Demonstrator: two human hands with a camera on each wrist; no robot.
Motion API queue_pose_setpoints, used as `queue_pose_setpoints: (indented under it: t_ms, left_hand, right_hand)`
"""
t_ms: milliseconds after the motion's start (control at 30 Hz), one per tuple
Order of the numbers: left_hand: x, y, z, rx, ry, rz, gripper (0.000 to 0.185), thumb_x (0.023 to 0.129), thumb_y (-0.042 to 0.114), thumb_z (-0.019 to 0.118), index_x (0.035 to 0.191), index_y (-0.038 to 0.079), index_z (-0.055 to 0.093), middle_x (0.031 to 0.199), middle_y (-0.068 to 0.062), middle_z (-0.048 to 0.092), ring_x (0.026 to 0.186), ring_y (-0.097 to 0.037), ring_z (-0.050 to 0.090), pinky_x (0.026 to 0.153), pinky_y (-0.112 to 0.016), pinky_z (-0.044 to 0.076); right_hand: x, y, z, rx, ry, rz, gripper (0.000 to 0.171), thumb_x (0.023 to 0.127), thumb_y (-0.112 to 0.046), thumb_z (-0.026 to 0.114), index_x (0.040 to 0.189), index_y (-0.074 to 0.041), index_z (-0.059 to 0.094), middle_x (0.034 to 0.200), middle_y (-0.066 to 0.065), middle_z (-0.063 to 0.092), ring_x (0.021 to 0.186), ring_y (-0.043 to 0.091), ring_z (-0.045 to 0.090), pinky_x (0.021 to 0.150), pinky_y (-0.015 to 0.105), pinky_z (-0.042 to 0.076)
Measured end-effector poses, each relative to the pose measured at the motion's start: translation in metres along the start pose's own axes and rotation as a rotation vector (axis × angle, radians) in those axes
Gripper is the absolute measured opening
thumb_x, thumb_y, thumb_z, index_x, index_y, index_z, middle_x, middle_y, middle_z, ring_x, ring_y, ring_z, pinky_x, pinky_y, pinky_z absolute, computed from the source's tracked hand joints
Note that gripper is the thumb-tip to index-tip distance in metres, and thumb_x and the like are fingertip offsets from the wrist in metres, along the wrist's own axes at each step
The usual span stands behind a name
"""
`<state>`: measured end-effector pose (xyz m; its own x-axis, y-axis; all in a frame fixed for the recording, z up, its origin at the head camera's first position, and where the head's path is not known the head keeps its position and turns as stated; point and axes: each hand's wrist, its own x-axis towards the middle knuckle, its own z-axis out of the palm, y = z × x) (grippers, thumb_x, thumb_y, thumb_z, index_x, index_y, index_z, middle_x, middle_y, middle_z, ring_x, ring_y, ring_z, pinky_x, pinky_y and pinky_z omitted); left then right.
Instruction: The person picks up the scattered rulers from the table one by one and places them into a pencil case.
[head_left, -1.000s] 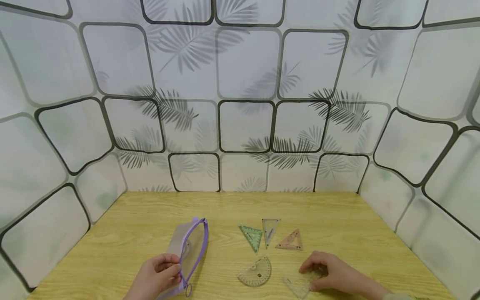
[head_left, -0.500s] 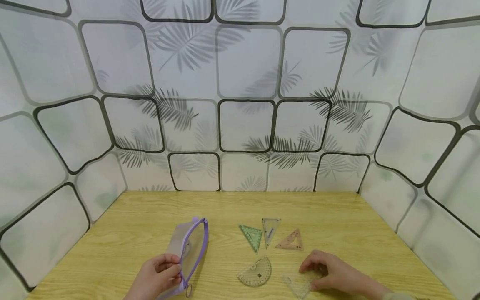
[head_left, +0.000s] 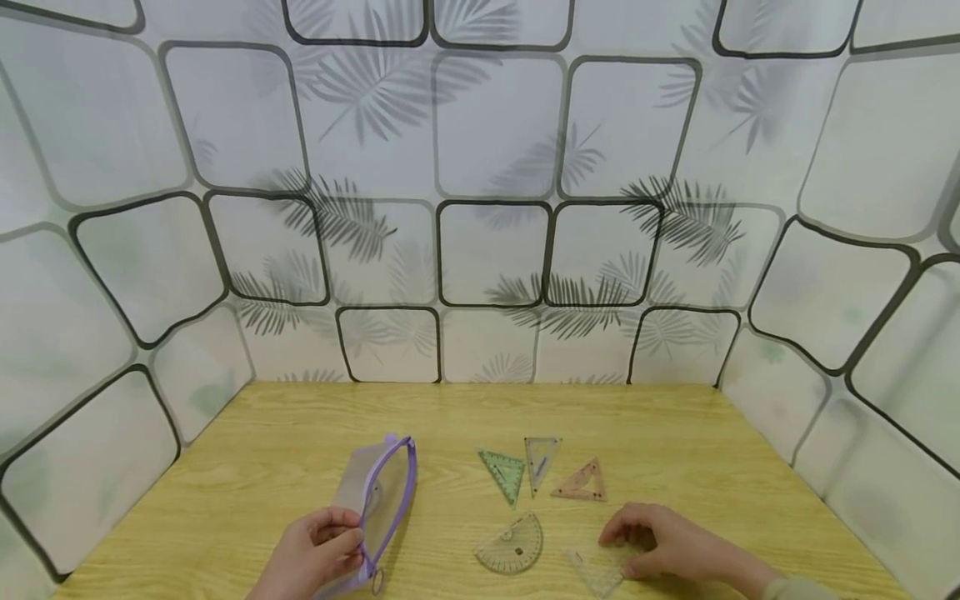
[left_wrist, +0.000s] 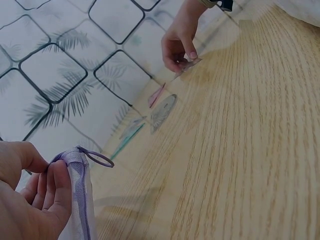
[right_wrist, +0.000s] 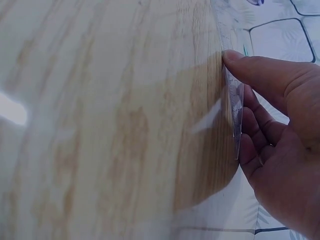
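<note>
Left hand [head_left: 311, 557] pinched the purple-zip pouch [head_left: 377, 502] at the table's [head_left: 225, 467] near edge, right hand [head_left: 663, 546] gripped a clear set square [head_left: 600, 570] by its edge; protractor [head_left: 512, 546] between them, three triangles [head_left: 538, 471] lay further back

my left hand [head_left: 311, 557]: bare, no ring, lower left of head view | my right hand [head_left: 660, 546]: bare, short nails | beige sleeve cuff [head_left: 795, 590] at lower right edge
</note>
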<state>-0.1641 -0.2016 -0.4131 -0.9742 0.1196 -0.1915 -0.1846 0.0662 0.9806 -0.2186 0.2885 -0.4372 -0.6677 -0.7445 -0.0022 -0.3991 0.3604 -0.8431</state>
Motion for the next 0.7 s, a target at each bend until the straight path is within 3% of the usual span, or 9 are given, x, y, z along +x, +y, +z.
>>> queue_pose_setpoints:
  t_ms: [367, 700]
  left_hand:
    - [-0.0014, 0.0017, 0.0019, 0.012, -0.006, 0.017, 0.023, 0.095, 0.001, 0.059, 0.112, -0.014, 0.056, 0.086, -0.001, 0.065, 0.078, -0.009, 0.064, 0.071, -0.021, 0.059]
    - [-0.0007, 0.0024, 0.0030, -0.005, 0.018, 0.001, 0.025, 0.094, 0.001, 0.059, 0.113, -0.015, 0.055, 0.086, -0.002, 0.065, 0.077, -0.010, 0.064, 0.071, -0.022, 0.059]
  right_hand:
    - [0.0013, -0.0005, -0.0014, -0.046, 0.010, 0.008, 0.026, 0.093, -0.019, 0.068, 0.116, -0.008, 0.063, 0.110, 0.004, 0.065, 0.087, 0.007, 0.056, 0.071, 0.021, 0.048]
    - [0.0040, -0.0043, -0.0026, -0.039, 0.003, 0.000, 0.025, 0.092, -0.020, 0.069, 0.113, -0.007, 0.067, 0.104, 0.004, 0.068, 0.083, 0.002, 0.057, 0.068, 0.022, 0.051]
